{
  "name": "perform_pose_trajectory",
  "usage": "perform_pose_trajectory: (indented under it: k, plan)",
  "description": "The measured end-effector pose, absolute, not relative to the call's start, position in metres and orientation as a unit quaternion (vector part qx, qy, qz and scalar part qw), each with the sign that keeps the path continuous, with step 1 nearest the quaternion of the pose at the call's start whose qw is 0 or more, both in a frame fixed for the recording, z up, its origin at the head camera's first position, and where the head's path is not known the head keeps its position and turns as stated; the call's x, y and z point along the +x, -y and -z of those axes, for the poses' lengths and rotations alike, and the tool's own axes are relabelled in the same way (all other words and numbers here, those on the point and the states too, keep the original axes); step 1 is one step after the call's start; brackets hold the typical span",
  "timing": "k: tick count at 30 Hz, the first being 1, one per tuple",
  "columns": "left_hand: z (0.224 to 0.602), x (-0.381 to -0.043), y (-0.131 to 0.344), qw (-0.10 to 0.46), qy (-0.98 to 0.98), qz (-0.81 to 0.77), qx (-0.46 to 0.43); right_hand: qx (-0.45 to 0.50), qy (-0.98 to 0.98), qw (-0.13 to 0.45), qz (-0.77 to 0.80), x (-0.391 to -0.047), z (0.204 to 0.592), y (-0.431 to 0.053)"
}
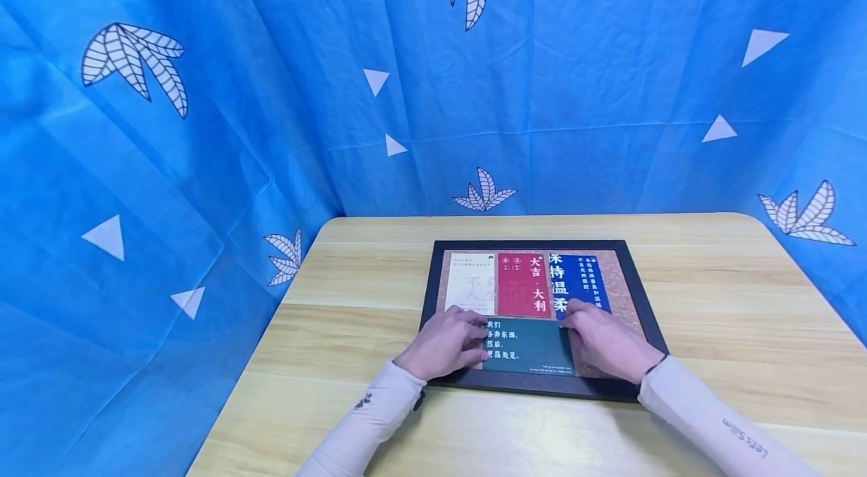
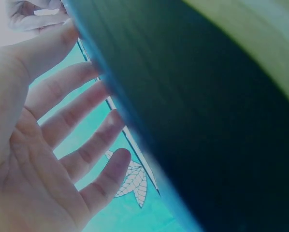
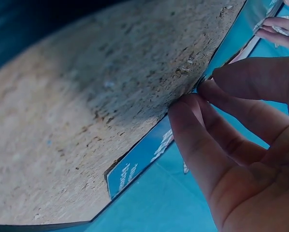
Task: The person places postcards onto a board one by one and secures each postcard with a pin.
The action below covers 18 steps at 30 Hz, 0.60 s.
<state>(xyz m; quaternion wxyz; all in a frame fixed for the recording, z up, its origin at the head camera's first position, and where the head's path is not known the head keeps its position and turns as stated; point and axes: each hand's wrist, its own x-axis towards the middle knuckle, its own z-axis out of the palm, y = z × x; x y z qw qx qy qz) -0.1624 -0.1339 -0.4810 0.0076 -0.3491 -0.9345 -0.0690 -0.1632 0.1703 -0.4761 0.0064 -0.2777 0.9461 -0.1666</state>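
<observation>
A green card [image 1: 535, 345] with white writing lies crosswise along the near part of a black-framed cork board [image 1: 528, 384]. My left hand [image 1: 443, 345] is at the card's left end, its fingertips touching that edge; the left wrist view shows these fingers [image 2: 81, 121] fairly straight. At the card's far right corner, my right hand [image 1: 606, 341] pinches with thumb and fingertips. The right wrist view shows its fingers [image 3: 197, 130] bent close over the bare cork [image 3: 101, 101]. Beyond the green card stand a white card [image 1: 467, 277], a red card [image 1: 518, 281] and a blue card [image 1: 585, 277], side by side.
The board lies flat on a light wooden table [image 1: 325, 372]. A blue curtain [image 1: 576, 86] with white leaves and triangles hangs behind the table and along its left side. The table's far corners are rounded.
</observation>
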Motion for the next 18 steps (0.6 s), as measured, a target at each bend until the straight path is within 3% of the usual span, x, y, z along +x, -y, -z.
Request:
perform_pose_trajectory:
  k: [18]
  plan:
    - [0.4799,-0.1601,0.1337,0.026,0.935,0.071,-0.347,-0.272,-0.936,0.023,0.222,-0.165,0.4675,-0.1726]
